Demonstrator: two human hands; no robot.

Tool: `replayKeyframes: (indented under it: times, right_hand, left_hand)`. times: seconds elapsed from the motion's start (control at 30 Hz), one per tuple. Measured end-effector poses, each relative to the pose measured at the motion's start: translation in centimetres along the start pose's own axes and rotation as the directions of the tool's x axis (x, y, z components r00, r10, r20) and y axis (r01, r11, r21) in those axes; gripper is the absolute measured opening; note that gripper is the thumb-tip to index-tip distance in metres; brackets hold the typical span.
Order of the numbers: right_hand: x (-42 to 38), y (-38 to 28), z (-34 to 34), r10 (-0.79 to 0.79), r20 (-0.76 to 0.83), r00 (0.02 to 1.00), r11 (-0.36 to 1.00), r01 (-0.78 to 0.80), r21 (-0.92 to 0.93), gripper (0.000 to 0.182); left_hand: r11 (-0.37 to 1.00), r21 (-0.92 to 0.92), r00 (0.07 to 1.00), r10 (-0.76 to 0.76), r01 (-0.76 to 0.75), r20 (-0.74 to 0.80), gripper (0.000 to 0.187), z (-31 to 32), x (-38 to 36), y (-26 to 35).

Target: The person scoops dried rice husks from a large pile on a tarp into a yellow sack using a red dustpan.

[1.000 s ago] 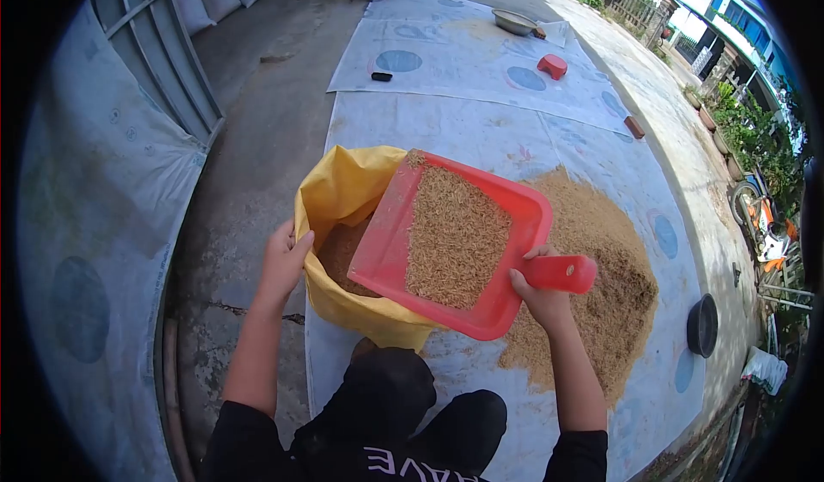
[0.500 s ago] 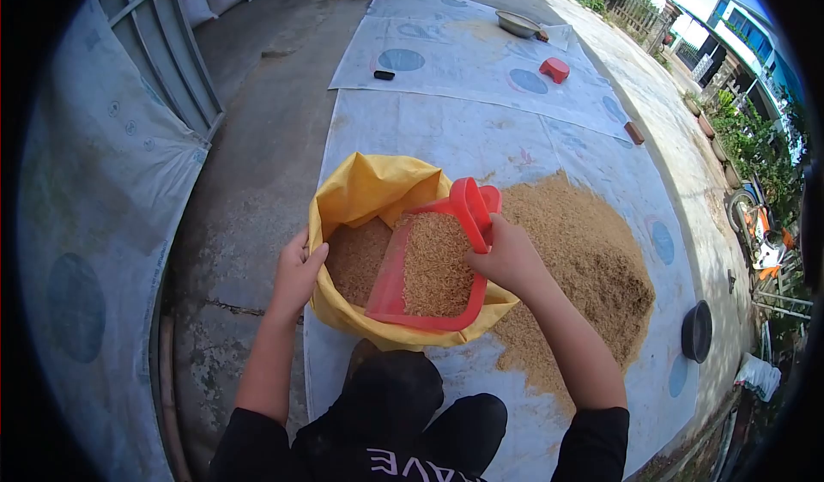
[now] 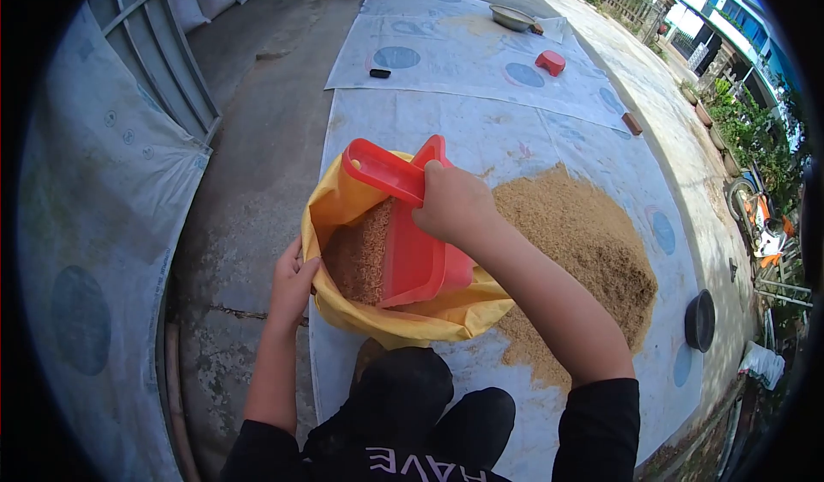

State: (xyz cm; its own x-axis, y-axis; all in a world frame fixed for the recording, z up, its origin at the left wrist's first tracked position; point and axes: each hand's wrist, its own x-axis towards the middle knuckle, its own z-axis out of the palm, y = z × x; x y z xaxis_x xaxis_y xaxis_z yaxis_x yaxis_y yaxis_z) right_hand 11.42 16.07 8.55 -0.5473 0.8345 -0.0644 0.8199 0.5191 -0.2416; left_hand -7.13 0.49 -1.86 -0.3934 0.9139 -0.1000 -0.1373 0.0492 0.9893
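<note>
A yellow sack [image 3: 403, 323] stands open-mouthed in front of my knees, with loose grain [image 3: 354, 254] inside that looks like unhusked rice. My left hand [image 3: 294, 280] grips the sack's left rim, thumb on the inside edge. In my right hand [image 3: 455, 206] is the handle of a red plastic dustpan [image 3: 419, 263], fingers wrapped round it. The pan is tipped steeply over the sack's mouth, its open edge down to the left, and grain is sliding off it. A grain heap [image 3: 584, 254] lies just right of the sack.
Pale sheeting [image 3: 429, 130] covers the ground under sack and heap. On it are a metal basin [image 3: 512, 18], a red stool-like object [image 3: 550, 62], a small black object [image 3: 379, 73], a brick [image 3: 632, 123] and a dark basin [image 3: 699, 321]. A metal gate [image 3: 163, 44] stands left.
My right hand has turned the dustpan over to the left, from nearly level and full of grain to steeply tilted, its grain now in the sack. My left hand stays on the rim.
</note>
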Motion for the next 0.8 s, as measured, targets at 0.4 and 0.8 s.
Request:
replayKeyframes:
  times: [0.4, 0.8]
  right_hand:
    - [-6.2, 6.4, -0.8, 0.157, -0.015, 0.988, 0.987, -0.156, 0.031, 0.032]
    - [-35.0, 23.6, 5.0, 0.762, -0.471, 0.444, 0.608, -0.241, 0.757, 0.025]
  left_hand:
    - [0.981, 0.187, 0.995, 0.069, -0.054, -0.074, 0.06, 2.2, 0.3, -1.3]
    - [0.462, 0.807, 0.832, 0.552, -0.368, 0.064, 0.051, 6.8, -1.0, 0.6]
